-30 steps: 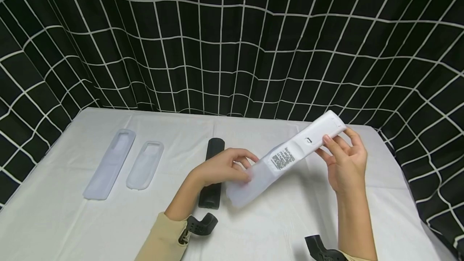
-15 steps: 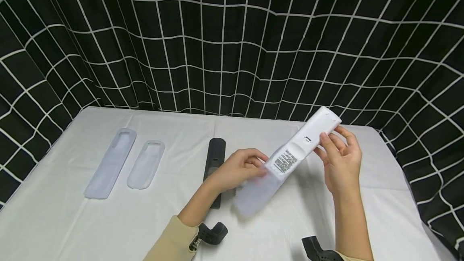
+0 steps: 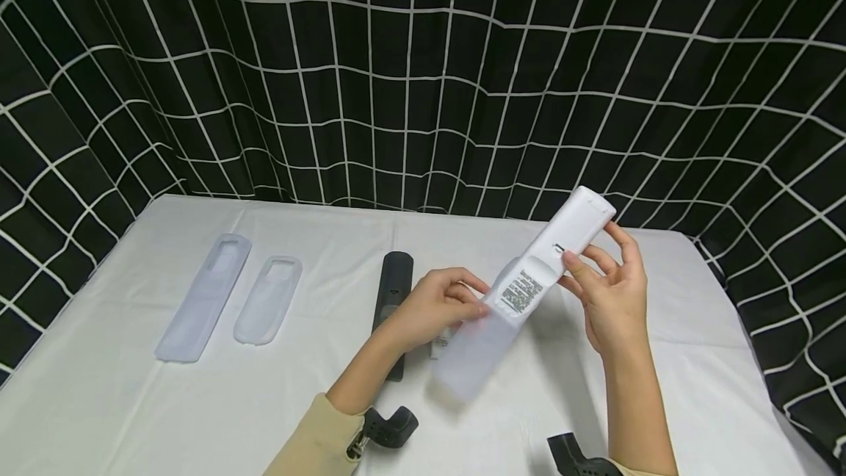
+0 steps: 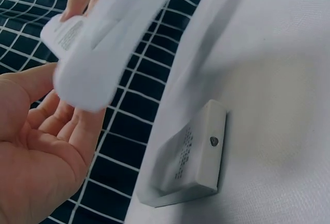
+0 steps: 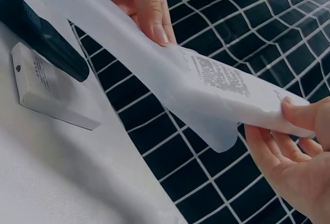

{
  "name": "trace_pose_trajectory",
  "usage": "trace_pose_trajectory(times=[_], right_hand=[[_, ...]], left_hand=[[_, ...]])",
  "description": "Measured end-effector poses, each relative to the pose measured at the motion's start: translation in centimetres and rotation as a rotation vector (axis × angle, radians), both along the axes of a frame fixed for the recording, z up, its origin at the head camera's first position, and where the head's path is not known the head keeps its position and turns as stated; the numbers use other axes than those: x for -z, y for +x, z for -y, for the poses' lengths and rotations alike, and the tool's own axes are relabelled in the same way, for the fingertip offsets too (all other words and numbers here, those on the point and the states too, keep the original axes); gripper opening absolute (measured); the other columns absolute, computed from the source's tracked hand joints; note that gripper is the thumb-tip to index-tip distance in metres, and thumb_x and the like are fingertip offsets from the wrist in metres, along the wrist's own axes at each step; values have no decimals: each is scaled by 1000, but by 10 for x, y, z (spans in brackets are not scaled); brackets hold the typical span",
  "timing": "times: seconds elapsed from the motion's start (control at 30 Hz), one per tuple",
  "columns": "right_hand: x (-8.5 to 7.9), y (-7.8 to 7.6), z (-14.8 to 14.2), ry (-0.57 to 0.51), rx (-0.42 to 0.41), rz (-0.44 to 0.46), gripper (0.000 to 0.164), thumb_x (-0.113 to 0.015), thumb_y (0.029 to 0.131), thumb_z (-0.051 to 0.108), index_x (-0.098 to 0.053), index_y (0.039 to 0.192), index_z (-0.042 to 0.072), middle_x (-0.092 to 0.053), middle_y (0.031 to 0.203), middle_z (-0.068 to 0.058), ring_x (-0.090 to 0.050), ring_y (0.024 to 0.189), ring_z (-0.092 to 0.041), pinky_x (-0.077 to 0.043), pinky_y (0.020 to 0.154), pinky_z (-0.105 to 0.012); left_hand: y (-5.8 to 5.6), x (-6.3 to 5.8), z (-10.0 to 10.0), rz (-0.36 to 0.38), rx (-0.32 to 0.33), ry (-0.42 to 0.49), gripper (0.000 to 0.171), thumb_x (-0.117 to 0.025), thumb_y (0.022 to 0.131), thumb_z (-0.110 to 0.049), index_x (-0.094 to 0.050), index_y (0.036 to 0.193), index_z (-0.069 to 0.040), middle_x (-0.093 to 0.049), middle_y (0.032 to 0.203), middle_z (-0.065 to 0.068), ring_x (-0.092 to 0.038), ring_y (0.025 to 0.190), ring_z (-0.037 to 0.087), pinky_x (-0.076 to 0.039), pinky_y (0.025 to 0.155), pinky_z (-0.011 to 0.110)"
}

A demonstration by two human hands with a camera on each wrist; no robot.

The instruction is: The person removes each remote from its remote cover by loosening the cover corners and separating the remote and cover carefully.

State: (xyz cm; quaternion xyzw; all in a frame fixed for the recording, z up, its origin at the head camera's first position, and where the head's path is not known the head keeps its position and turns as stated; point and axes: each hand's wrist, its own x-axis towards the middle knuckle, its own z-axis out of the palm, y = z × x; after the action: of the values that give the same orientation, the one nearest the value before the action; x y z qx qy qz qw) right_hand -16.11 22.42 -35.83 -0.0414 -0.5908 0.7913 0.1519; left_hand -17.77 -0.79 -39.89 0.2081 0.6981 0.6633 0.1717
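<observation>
A white remote control [image 3: 573, 230], back side with printed label up, is tilted above the table, its lower part inside a translucent silicone sleeve [image 3: 474, 362]. My right hand [image 3: 611, 296] holds the remote's bare upper end between thumb and fingers. Around the label, my left hand [image 3: 439, 307] pinches the edge of the sleeve's opening. In the right wrist view a flap of the sleeve [image 5: 224, 139] hangs out beneath the remote. The left wrist view shows the sleeve's rounded closed end [image 4: 85, 87] close by my left palm [image 4: 46, 152].
A black remote control [image 3: 395, 281] lies under my left forearm. Beside it lies a smaller white remote [image 4: 198, 157], mostly hidden by the hand and sleeve in the head view. A long [image 3: 205, 300] and a short translucent sleeve [image 3: 268, 301] lie at left. A gridded curtain [image 3: 423, 94] surrounds the table.
The white remote and sleeve have swung steeper, the sleeve's closed end moving right and toward me. My left hand has shifted right along the sleeve; my right hand has moved slightly left.
</observation>
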Motion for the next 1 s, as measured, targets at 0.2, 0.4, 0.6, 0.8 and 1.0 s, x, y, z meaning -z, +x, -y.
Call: trace_pose_trajectory(times=[0.2, 0.4, 0.6, 0.8, 1.0], right_hand=[[-3, 0, -3, -72, 55, 10, 65, -61, 94, -20, -47, 148, 14, -73, 101, -5, -74, 79, -14, -64, 71, -27], [-4, 1, -6, -98, 66, -20, 65, -62, 94, -20, -47, 148, 12, -73, 102, -7, -75, 81, -17, -65, 70, -28], [-5, 2, -8, -127, 106, -46, 65, -61, 94, -20, -46, 150, 11, -73, 105, -9, -75, 82, -17, -65, 72, -29], [-5, 2, -5, -149, 99, -72, 64, -60, 94, -22, -47, 148, 10, -73, 104, -9, -75, 82, -17, -65, 72, -30], [-5, 1, -1, -164, 107, -78, 63, -62, 95, -19, -47, 149, 10, -73, 105, -9, -75, 84, -17, -65, 72, -30]], left_hand=[[1, -1, -2, 33, 26, 2, 29, -73, 94, 3, -66, 121, 7, -74, 84, 10, -60, 71, 9, -54, 67, 22], [2, -2, -2, 70, 40, -9, 30, -73, 94, 4, -65, 123, 6, -75, 85, 11, -66, 76, 10, -61, 71, 28], [1, -3, -2, 92, 49, -28, 33, -73, 94, 4, -63, 125, 8, -73, 82, 7, -66, 77, 10, -62, 73, 28], [2, -4, -1, 116, 87, -61, 40, -71, 94, 2, -63, 132, 10, -71, 85, 5, -66, 79, 10, -61, 73, 27], [3, -7, 2, 109, 94, -89, 35, -70, 94, 0, -66, 126, 12, -65, 87, 3, -64, 81, 11, -62, 75, 26]])
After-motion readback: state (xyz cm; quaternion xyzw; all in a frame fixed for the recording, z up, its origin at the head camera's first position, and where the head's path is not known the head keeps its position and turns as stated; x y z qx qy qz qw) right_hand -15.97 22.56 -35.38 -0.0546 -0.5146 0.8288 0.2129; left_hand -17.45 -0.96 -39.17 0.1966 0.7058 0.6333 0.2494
